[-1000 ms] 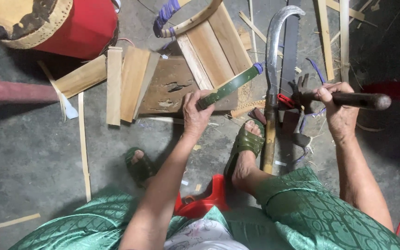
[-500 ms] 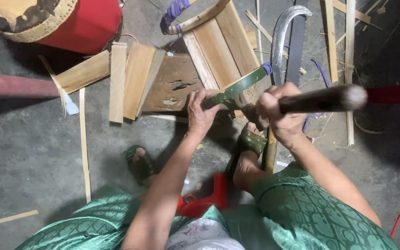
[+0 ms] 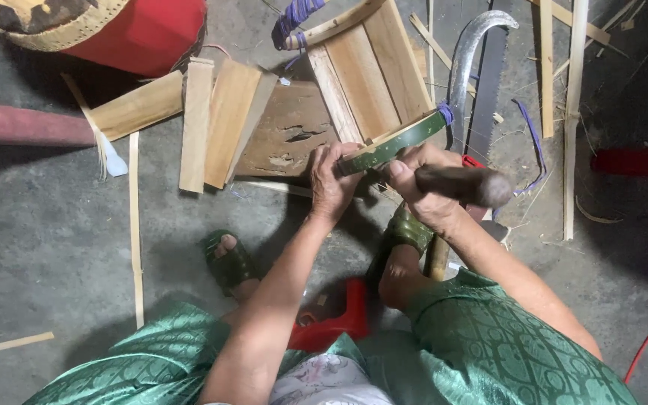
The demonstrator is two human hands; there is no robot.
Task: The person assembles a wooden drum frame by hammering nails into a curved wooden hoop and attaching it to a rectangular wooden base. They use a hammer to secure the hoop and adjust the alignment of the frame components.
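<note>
Left hand [image 3: 333, 182] is shut around the near end of a green bamboo strip [image 3: 391, 142], lying over the wooden slats [image 3: 369, 75] on the floor. Right hand [image 3: 423, 184] grips a dark tool handle [image 3: 463, 185]. That strip looks thin, light and bendy, so holding it near the end seems best.

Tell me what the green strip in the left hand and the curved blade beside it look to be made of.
Green strip: likely split bamboo, with a glossy green skin on one face and a pale cut edge; the left hand grips its near end. Curved blade: metal, probably steel, with a dull grey sheen and a hooked tip. The right hand grips a dark handle, apparently wood.
</note>
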